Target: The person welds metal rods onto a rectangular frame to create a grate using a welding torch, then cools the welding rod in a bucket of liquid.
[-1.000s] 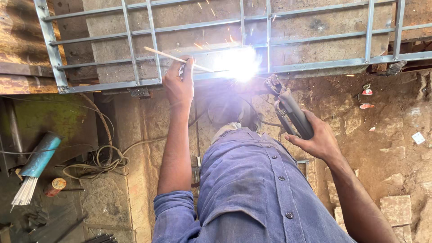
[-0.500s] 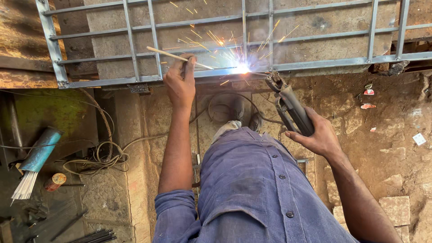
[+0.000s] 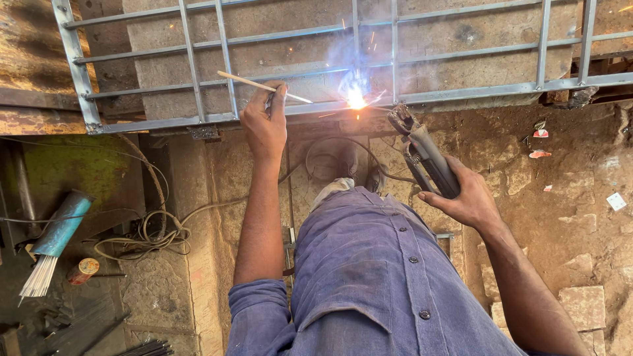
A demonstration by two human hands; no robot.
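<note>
1. Right hand (image 3: 465, 198): grip clenched around the dark handle of the electrode holder (image 3: 425, 155), whose head points up and left toward the frame.
2. Left hand (image 3: 264, 122): grip pinched on a thin pale welding rod (image 3: 264, 86) that sticks out to both sides of the fingers, tilted slightly, its right end toward the arc.
3. Arc (image 3: 356, 99): a bright white-orange spot with bluish smoke, between the two hands, on the lower bar of the metal grille frame (image 3: 461, 92).
4. Frame: grey steel bars, welded in a grid, lying against rough stone.
5. Farther left on the ground: coiled cable (image 3: 142, 237) and a bundle of rods in a blue tube (image 3: 56, 231).
</note>
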